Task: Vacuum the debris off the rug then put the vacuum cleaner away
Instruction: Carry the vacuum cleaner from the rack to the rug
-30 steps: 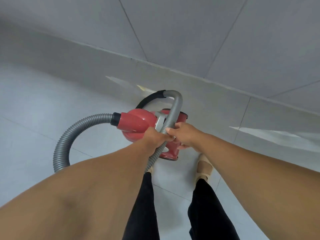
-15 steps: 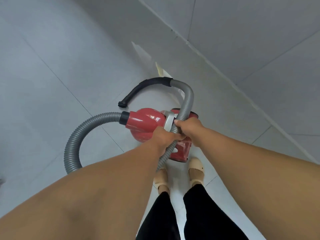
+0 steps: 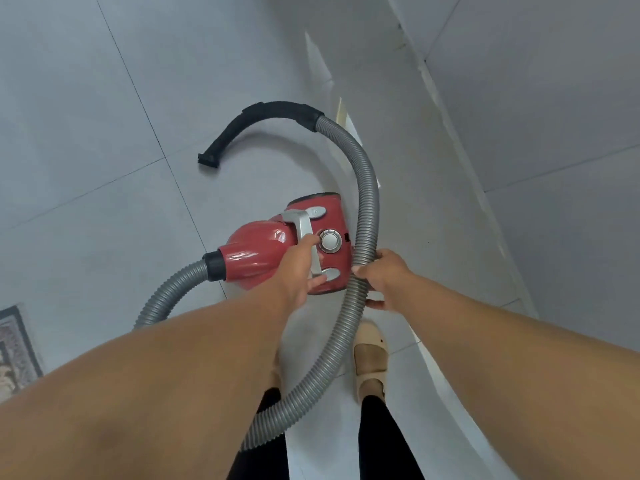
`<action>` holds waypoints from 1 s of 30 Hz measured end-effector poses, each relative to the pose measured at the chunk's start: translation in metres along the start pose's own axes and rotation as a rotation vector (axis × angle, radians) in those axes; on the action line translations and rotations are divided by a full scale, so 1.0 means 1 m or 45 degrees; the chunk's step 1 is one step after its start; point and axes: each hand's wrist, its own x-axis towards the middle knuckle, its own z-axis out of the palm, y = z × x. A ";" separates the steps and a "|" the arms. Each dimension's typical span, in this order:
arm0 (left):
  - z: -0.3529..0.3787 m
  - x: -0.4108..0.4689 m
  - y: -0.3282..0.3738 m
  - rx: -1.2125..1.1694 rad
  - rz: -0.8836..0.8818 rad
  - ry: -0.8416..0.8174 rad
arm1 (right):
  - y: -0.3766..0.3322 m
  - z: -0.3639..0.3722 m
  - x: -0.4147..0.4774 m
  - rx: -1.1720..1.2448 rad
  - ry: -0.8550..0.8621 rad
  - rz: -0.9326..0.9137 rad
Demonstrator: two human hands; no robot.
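Since the vacuum cleaner [image 3: 263, 251] lies near the floor's wall edge, long axis crosswise before us, we note: left hand [image 3: 301, 271] grip curled round its handle [image 3: 298, 223], directly above; right hand [image 3: 388, 282] grip wrapped round the hose [image 3: 367, 202] just beside; left bears the weight, we judge.

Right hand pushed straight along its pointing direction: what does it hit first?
The right hand, gripping the grey hose, points left in the picture; it would likely meet the rear end of the red vacuum cleaner first, though depth is unclear.

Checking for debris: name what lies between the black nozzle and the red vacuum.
Head view: bare grey floor tile, from black nozzle to red vacuum.
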 end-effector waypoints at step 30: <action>0.045 -0.052 -0.015 0.111 0.464 0.097 | 0.007 -0.008 -0.052 -0.531 -0.403 -0.434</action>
